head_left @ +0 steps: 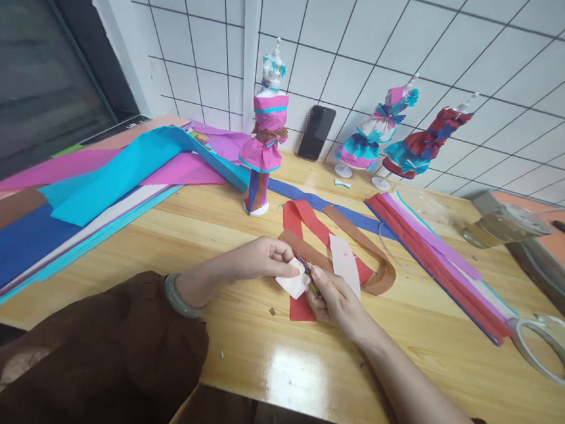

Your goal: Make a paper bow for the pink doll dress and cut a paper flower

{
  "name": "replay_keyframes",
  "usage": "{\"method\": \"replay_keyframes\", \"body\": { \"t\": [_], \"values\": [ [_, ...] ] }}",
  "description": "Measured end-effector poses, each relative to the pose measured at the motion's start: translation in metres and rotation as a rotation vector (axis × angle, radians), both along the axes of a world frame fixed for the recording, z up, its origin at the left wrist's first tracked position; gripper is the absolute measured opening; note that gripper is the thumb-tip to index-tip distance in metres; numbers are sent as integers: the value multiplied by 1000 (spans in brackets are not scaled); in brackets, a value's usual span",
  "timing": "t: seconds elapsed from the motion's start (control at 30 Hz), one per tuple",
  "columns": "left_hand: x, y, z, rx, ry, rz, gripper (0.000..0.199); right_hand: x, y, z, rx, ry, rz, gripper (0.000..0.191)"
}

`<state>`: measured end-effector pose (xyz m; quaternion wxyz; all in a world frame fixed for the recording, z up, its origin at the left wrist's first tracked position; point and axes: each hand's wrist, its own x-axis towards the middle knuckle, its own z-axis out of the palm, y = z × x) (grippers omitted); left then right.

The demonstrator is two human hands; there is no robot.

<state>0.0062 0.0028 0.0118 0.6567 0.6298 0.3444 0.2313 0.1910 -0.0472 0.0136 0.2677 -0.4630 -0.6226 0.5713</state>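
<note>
Between thumb and fingers, my left hand (271,260) pinches a small piece of white crepe paper (292,283). A pair of small scissors (312,282) is gripped in my right hand (337,299), its blades at the top edge of the white piece. Whether the blades are parted is too small to tell. Under and behind the hands lie a red paper strip (303,311), a brown paper strip (384,267) that curls to the right, and a white paper strip (346,262).
Miniature dress forms in paper dresses stand at the back: a pink one (267,148), a blue-and-white one (368,137) and a red one (430,139). A phone (317,133) leans on the wall. Paper sheets (112,171) spread left; folded strips (441,265), tape (547,351) and a cup (503,225) sit right.
</note>
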Motion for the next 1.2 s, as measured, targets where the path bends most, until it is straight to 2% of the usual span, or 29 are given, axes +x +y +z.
{"method": "replay_keyframes", "body": {
  "t": [0.27,0.7,1.2],
  "values": [
    [-1,0,1,-14,3,10,30,1,0,1,20,-30,12,44],
    [-2,1,1,-92,-95,-3,21,2,1,2,38,-14,32,41],
    [-2,1,1,-108,-111,15,22,2,2,1,-1,10,22,38]
  ]
}}
